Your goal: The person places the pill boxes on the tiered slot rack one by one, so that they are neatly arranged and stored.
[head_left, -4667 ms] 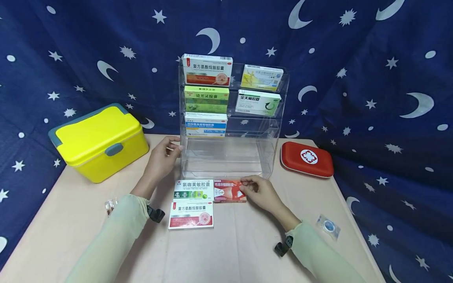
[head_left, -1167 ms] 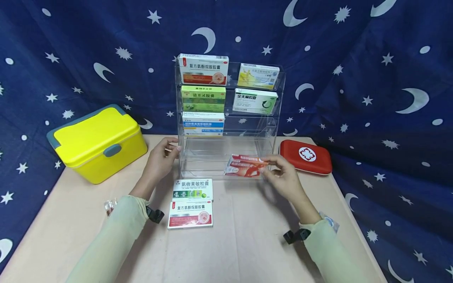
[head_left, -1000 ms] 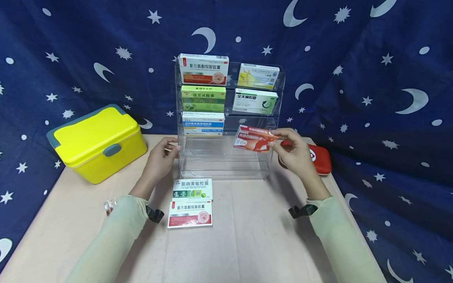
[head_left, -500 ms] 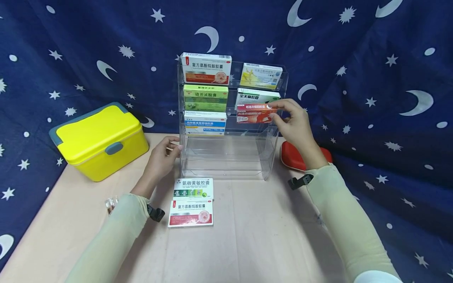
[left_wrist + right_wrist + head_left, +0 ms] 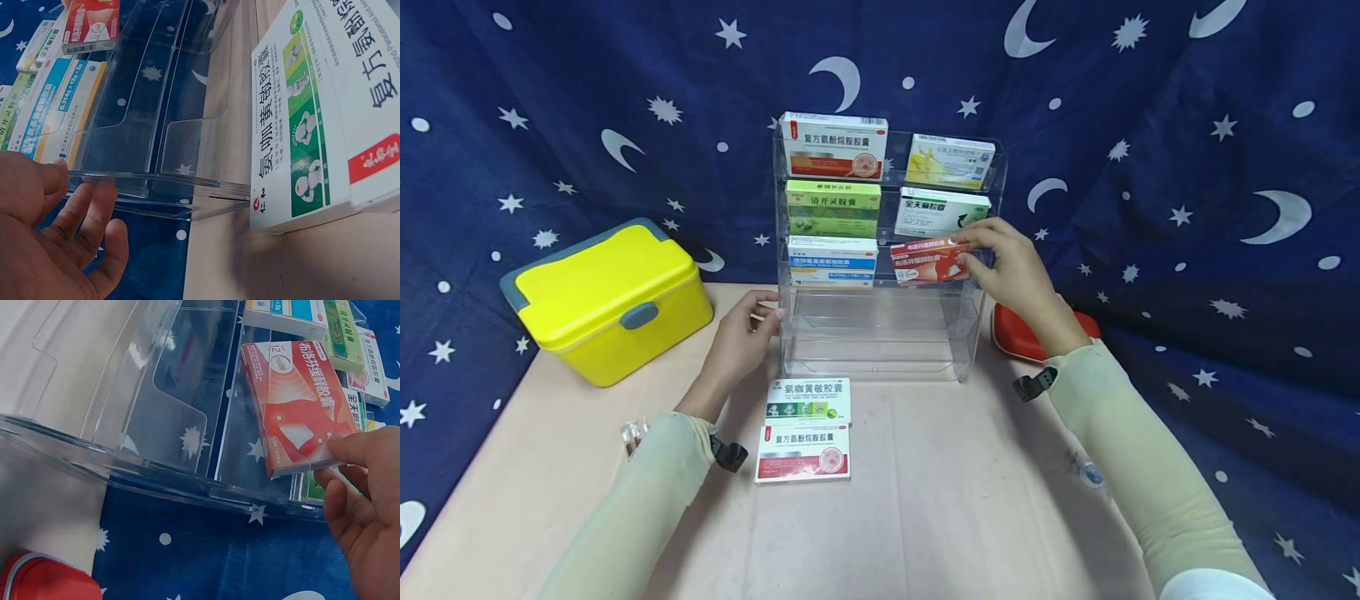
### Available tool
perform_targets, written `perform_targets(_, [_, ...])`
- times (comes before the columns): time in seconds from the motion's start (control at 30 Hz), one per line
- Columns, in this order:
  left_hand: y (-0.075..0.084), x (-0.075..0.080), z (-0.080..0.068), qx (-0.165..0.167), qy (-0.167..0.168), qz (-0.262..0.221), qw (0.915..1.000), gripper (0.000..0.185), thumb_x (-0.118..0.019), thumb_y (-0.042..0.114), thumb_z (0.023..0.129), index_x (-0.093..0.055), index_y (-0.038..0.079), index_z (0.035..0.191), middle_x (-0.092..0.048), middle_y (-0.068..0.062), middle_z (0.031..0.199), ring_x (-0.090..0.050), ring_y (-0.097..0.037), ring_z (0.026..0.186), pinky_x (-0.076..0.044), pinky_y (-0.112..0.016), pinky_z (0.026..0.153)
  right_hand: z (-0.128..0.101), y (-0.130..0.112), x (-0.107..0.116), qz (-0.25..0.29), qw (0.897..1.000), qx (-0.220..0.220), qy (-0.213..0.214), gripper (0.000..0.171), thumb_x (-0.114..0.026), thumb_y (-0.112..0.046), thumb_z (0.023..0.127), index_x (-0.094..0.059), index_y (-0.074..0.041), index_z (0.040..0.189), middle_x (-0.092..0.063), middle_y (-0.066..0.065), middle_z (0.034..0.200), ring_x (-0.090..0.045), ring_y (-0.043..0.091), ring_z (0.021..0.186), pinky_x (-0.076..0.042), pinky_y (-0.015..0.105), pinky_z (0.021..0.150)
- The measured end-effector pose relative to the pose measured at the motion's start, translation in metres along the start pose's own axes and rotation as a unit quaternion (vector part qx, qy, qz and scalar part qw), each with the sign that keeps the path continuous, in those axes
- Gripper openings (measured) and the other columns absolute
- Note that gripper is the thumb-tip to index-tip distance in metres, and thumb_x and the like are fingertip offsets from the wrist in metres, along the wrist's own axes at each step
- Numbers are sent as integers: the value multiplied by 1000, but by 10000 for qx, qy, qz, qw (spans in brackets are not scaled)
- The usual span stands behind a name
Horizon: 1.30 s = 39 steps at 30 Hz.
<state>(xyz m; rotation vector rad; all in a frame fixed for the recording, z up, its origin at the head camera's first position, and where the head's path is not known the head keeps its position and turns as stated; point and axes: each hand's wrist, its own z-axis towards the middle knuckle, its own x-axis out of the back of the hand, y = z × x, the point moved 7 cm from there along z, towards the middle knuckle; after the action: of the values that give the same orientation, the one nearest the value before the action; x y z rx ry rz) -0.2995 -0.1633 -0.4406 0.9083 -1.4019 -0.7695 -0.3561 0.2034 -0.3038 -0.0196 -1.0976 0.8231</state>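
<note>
My right hand (image 5: 1011,262) pinches a red medicine box (image 5: 925,263) by its right end, at the right side of the third tier of a clear display rack (image 5: 872,367). In the right wrist view, the thumb lies on the front of the red box (image 5: 294,400) and the fingers are behind it. My left hand (image 5: 745,337) holds the rack's left side edge, thumb and fingertips at the panel, as the left wrist view shows. To the left on that tier stands a blue-and-white box (image 5: 832,265). A green-and-white box (image 5: 942,210) is just above the red one.
Two boxes, one with a green band (image 5: 807,402) and one with a red band (image 5: 802,454), lie before the rack. A yellow case (image 5: 610,292) stands left; a red first-aid pouch (image 5: 1018,333) lies right, partly behind my arm. The upper tiers hold several boxes.
The red box was lifted from the table beside the flat boxes, raised past the lower tiers to overlap the green-and-white box, then lowered slightly to the third tier. My left hand stayed in place.
</note>
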Motion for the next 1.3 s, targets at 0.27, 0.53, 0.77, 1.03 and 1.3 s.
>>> perform_targets(0.27, [-2, -1, 0, -96, -46, -9, 9999, 40, -57, 31, 106, -50, 17, 142, -60, -9, 118, -64, -36, 105, -50, -41, 78, -3, 3, -2, -58, 9999, -85, 35, 27, -75, -9, 93, -74, -12, 120, -61, 0, 124, -62, 16, 103, -50, 42, 94])
perform_targets(0.53, [-2, -1, 0, -73, -65, -10, 10000, 40, -57, 33, 106, -51, 18, 142, -60, -9, 119, -64, -36, 106, -50, -41, 79, -5, 5, -3, -246, 9994, -262, -15, 27, -73, -13, 95, -74, -14, 122, -60, -1, 125, -58, 18, 111, -48, 44, 99])
perform_targets(0.77, [-3, -1, 0, -91, -63, -18, 9999, 40, -57, 33, 106, -51, 17, 143, -60, -9, 118, -64, -37, 105, -50, -42, 79, -11, -3, 3, -369, 9983, 107, 434, 23, -74, -16, 94, -75, -13, 117, -59, 0, 131, -55, 16, 113, -47, 29, 68])
perform_targets(1.03, [-3, -2, -1, -111, -76, -45, 9999, 41, -57, 33, 106, -51, 17, 143, -60, -9, 117, -64, -37, 105, -50, -41, 79, -46, -28, -24, 613, 9959, 592, 304, 18, -75, -7, 92, -76, -9, 110, -66, 2, 119, -58, 17, 90, -46, 31, 63])
perform_targets(1.3, [-4, -1, 1, -101, -94, -59, 9999, 40, -57, 33, 106, -51, 18, 142, -60, -9, 118, -64, -35, 104, -50, -41, 79, -122, -69, -137, 640, 9745, 925, -1940, 22, -73, -13, 93, -74, -15, 115, -67, -9, 113, -62, 7, 100, -53, 33, 83])
